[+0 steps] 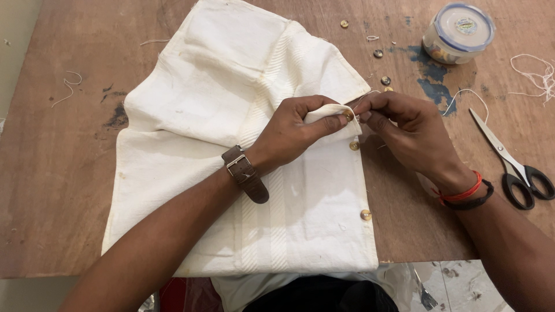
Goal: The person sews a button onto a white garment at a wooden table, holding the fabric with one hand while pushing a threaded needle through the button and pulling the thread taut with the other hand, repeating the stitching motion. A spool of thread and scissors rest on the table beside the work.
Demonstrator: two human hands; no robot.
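White cloth (231, 150) lies spread mid-table; my left hand (295, 130) pinches its folded right edge around a button (348, 115), while my right hand (399, 124) closes its fingertips beside it. Right of them, scissors (509, 162); far right, a lidded tub (458, 32).

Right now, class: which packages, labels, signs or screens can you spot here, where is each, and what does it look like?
Plastic container: far right of the table, round, clear, blue-rimmed lid, buttons inside.
Lid label: small, round, centred on the container's lid, pale with colours.
No signs or screens show.
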